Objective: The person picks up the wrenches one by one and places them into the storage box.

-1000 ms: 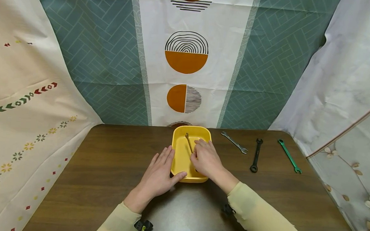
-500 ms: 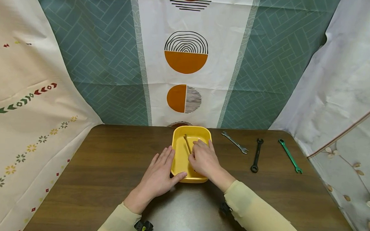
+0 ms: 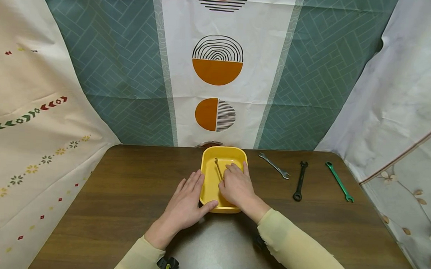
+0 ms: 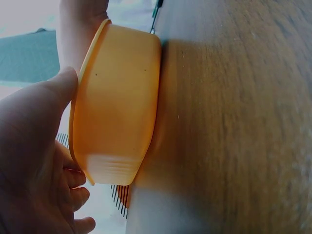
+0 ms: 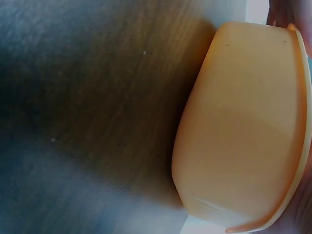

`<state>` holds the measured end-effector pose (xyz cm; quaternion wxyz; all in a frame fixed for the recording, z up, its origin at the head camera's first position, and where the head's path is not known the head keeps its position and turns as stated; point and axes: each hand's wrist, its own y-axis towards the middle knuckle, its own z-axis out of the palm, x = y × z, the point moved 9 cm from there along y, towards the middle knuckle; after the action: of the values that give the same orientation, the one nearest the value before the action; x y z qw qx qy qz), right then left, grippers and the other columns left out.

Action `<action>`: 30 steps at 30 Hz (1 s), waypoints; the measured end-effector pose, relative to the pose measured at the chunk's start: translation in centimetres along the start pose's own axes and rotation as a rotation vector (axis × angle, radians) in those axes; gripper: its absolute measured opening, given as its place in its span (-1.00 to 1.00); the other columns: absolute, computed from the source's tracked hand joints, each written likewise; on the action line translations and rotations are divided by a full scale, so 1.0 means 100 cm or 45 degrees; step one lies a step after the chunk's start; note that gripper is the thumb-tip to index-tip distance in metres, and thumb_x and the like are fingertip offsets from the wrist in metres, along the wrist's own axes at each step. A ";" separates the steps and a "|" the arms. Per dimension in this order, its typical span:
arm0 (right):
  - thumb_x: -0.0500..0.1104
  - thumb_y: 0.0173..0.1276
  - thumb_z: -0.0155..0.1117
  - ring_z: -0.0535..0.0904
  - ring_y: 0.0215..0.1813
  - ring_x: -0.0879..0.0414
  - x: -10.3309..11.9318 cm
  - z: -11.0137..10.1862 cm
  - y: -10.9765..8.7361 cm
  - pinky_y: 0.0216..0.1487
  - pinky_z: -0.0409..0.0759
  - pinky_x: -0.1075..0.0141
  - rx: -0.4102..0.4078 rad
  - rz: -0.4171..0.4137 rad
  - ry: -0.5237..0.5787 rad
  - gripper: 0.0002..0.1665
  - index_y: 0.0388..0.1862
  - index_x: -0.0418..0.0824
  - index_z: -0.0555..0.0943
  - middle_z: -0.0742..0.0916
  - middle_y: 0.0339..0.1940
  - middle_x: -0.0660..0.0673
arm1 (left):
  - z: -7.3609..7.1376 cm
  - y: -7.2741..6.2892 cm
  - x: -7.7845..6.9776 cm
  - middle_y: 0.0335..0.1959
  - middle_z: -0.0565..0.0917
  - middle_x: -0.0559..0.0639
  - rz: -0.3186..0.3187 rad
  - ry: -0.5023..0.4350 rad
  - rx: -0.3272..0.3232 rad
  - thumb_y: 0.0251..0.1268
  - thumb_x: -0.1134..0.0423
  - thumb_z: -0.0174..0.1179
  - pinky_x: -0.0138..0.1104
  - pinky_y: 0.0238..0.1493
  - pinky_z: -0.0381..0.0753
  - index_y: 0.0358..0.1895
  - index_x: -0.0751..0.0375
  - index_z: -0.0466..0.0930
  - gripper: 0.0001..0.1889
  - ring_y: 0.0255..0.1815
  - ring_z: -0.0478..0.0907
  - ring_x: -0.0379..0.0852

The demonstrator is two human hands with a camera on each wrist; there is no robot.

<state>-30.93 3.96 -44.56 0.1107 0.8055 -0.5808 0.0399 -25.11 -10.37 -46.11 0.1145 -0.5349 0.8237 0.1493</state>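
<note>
Yellow tray (image 3: 209, 188), brown wood-grained table (image 3: 126, 195), silver wrench (image 3: 274, 165), black wrench (image 3: 300, 180), green wrench (image 3: 339, 181), teal-and-white cloth (image 3: 125, 58) with orange half-discs (image 3: 217, 72)

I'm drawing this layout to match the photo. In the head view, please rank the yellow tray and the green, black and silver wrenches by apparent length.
Longest to shortest:
1. Yellow tray
2. Green combination wrench
3. Black combination wrench and silver open-end wrench: too alike to rank

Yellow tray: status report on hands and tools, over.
Left hand touching yellow tray. Right hand over wrench inside, partly covering it; grip unclear. Silver wrench, black wrench, green wrench outside, to the right.
</note>
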 end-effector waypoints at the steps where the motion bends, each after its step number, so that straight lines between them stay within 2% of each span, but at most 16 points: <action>1: -0.08 0.58 0.29 0.44 0.64 -0.19 0.000 0.001 0.000 0.74 -0.07 -0.32 0.004 0.002 -0.011 -0.69 -0.02 -0.32 0.76 0.68 0.47 -0.26 | 0.000 0.000 0.000 0.81 0.08 0.26 -0.001 0.000 0.002 0.57 -0.46 0.13 0.18 0.74 0.00 0.77 0.39 0.11 0.10 0.82 -0.01 0.19; 9: -0.02 0.59 0.30 0.43 0.64 -0.19 0.001 0.006 0.003 0.75 -0.14 -0.31 0.046 0.030 -0.077 -0.57 0.11 -0.36 0.78 0.71 0.43 -0.25 | 0.001 0.000 0.000 0.82 0.06 0.25 -0.001 0.011 0.001 0.58 -0.46 0.12 0.18 0.75 -0.02 0.77 0.38 0.10 0.10 0.83 -0.03 0.19; 18: 0.01 0.55 0.34 0.43 0.64 -0.20 0.000 0.012 0.005 0.75 -0.18 -0.32 0.069 0.045 -0.136 -0.66 -0.20 -0.23 0.84 0.73 0.37 -0.20 | 0.000 0.000 0.000 0.81 0.09 0.25 0.015 0.005 -0.016 0.57 -0.46 0.13 0.19 0.74 0.01 0.76 0.40 0.11 0.10 0.82 0.00 0.20; 30: 0.01 0.57 0.31 0.40 0.65 -0.18 0.000 0.017 0.005 0.75 -0.25 -0.31 0.125 0.040 -0.186 -0.64 -0.23 -0.21 0.87 0.76 0.32 -0.15 | 0.000 0.001 0.000 0.82 0.08 0.24 0.008 0.006 -0.010 0.57 -0.47 0.12 0.20 0.74 0.02 0.76 0.40 0.10 0.11 0.82 0.00 0.21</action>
<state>-31.54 3.38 -46.14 0.0278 0.8015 -0.5972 0.0112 -25.22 -10.31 -46.09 0.1099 -0.5331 0.8251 0.1517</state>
